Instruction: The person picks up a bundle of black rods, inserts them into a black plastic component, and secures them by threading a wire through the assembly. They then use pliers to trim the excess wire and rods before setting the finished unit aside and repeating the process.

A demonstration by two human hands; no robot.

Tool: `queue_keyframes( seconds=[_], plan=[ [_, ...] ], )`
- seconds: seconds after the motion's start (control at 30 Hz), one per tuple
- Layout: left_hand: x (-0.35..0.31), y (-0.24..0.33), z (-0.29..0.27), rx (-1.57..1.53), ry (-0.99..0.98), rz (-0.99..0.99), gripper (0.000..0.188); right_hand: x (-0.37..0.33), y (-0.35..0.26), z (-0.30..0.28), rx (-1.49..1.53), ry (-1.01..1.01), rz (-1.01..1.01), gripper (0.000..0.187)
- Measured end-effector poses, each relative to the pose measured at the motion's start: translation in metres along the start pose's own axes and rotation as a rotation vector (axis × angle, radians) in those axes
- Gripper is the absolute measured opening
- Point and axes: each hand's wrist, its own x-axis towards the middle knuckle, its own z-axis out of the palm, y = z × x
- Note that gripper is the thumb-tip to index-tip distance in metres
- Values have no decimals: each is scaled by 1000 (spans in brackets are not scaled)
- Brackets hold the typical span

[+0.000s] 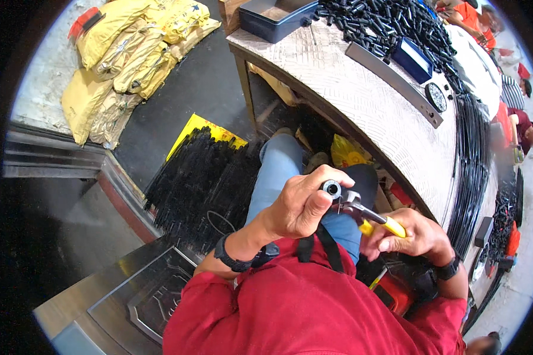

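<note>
In front of my red-shirted body, my left hand (297, 202) is closed around a dark tube (331, 189), its round, hollow end turned up toward me. The fingers hide how long the tube is. Pliers (356, 207) with metal jaws and yellow grips are held in my right hand (417, 234). Their jaws lie right beside the tube's end; I cannot tell whether they grip anything. Both hands are above my lap, at the height of my knees in blue jeans (278, 168).
To the right runs a pale worktable (314, 65) with a heap of short black tubes (379, 23), blue trays (275, 23), a metal bar (391, 83) and bundled black rods (474, 160). More long black rods (201, 183) lie on the floor at left, near yellow sacks (133, 53). Other people sit far right.
</note>
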Motion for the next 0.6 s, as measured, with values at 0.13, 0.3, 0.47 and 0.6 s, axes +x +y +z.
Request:
queue_keyframes(
  seconds=[0.13,0.3,0.47,0.6],
  plan=[
    [3,7,-6,-120,-72,-229,70,18,40,13,463,-186,-81,47],
    [6,1,-18,-136,-64,-320,78,54,54,49,577,-59,-310,49],
    [11,-15,-12,-152,33,-246,75,63,49,67,787,24,-370,41],
    [6,-25,-6,-211,339,-294,66,52,27,15,279,591,-567,38]
  ],
)
